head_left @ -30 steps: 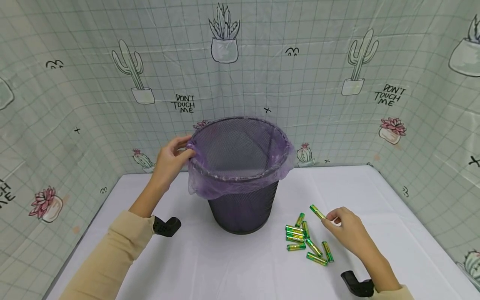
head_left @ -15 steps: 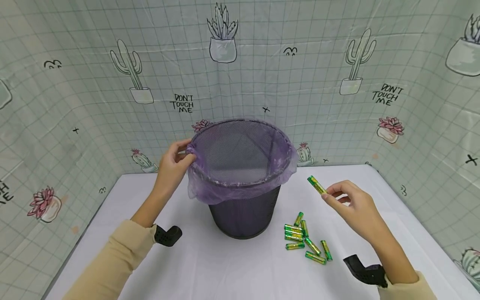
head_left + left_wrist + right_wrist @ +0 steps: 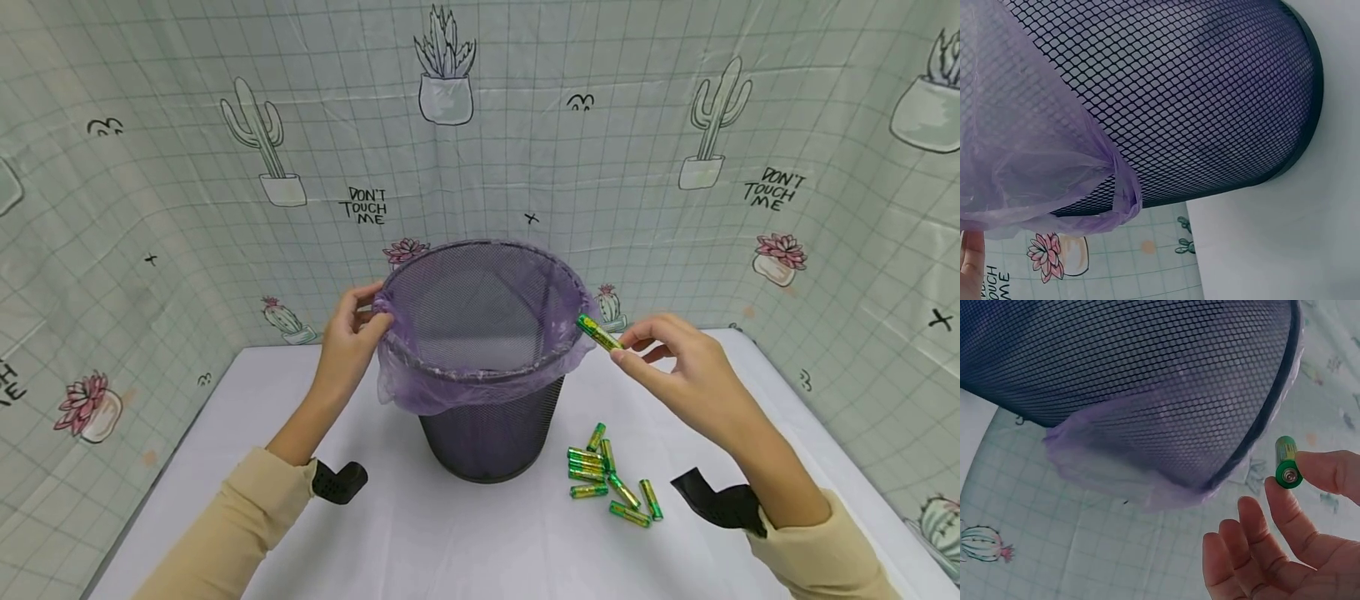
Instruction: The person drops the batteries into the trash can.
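A black mesh wastebasket [image 3: 491, 446] stands upright on the table, lined with a thin purple bag [image 3: 450, 396] folded over its rim. At the rim's left side my left hand [image 3: 347, 346] grips the bag and edge between thumb and fingers; the left wrist view shows only a fingertip [image 3: 971, 259]. My right hand [image 3: 686, 371] pinches a green and gold battery [image 3: 600, 332] between thumb and index finger, beside the right rim. One metal end of that battery [image 3: 1286, 462] faces the right wrist camera. Several like batteries [image 3: 588, 473] lie in a loose cluster right of the basket.
A white cloth covers the table [image 3: 450, 550]. Behind and at both sides hangs a gridded curtain [image 3: 480, 167] printed with cacti, close to the table's far edge. Black wrist mounts [image 3: 341, 482] stick out from both cuffs.
My right hand has lifted the battery up from beside the cluster and carried it left to the basket's right rim. The left hand keeps its grip; the basket has shifted slightly toward me.
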`<state>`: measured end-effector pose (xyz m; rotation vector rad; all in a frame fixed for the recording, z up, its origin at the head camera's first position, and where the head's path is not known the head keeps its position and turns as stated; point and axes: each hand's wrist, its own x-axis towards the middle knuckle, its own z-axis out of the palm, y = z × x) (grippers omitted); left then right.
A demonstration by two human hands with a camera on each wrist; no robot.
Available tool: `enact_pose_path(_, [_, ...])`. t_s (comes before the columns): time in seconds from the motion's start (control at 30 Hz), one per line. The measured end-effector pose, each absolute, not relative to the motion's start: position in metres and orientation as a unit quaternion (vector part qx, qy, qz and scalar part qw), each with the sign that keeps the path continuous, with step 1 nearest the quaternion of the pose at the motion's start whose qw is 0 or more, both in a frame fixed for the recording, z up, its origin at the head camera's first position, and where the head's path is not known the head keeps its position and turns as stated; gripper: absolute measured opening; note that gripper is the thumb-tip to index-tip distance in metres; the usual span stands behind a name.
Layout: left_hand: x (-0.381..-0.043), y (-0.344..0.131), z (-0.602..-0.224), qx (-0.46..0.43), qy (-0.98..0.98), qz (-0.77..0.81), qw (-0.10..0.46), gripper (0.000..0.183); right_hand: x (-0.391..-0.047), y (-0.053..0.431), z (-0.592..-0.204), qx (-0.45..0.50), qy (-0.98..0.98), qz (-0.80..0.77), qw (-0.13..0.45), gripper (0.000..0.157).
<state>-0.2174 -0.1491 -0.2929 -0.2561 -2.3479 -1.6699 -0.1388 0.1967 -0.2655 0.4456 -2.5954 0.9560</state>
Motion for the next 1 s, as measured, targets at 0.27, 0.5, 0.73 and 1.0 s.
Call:
enact_pose_path(0.27, [-0.217,-0.150,-0.295,-0.091,-0.797,-0.584,0.123,0.045,-0.147,0.178,-0.252,0.186,-0.915,0.318,0.167,0.013])
enact_pose_path(0.5, [-0.217,-0.150,-0.295,-0.095,-0.793,-0.588,0.125,0.045,-0.154,0.167,-0.247,0.204,-0.913,0.310,0.169,0.013])
enact_pose_path(0.73, [-0.217,-0.151,-0.295,-0.094,-0.788,-0.596,0.122,0.045,-0.161,0.157,-0.246,0.215,-0.917,0.295,0.157,0.012])
enact_pose_path(1.0, [-0.217,-0.151,-0.296,-0.099,-0.790,-0.593,0.122,0.045,-0.163,0.155,-0.246,0.208,-0.926,0.282,0.138,0.014])
